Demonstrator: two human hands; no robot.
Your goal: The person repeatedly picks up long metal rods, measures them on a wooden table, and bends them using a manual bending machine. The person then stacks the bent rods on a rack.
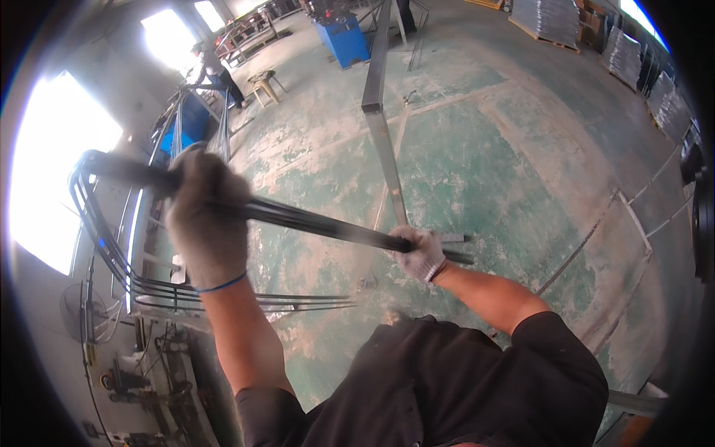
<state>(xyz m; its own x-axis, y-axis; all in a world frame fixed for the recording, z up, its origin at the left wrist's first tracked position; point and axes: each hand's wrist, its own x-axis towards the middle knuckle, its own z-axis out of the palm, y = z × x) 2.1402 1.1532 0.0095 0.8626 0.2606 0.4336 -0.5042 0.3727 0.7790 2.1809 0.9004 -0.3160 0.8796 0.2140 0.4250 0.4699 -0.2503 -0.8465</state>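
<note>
A bundle of dark, thin metal bars (320,226) slants across in front of my chest, higher on the left and lower on the right. My left hand (211,223), in a light work glove with a blue cuff edge, is closed round the bundle and blurred by motion. Gripping the bundle at its right end is my right hand (421,253), also gloved. Past my left hand the bars bend at the far left and run back below, where several dark lengths (298,302) end near my middle. A short grey bar end (456,238) shows just beyond my right hand.
A long metal beam (383,141) stretches away ahead. At the far left, a person (216,74) stands by blue equipment (192,119) and a stool (264,86). A blue cabinet (344,45) is farther back. Wrapped stacks (547,22) line the right. Machinery (160,372) is at lower left.
</note>
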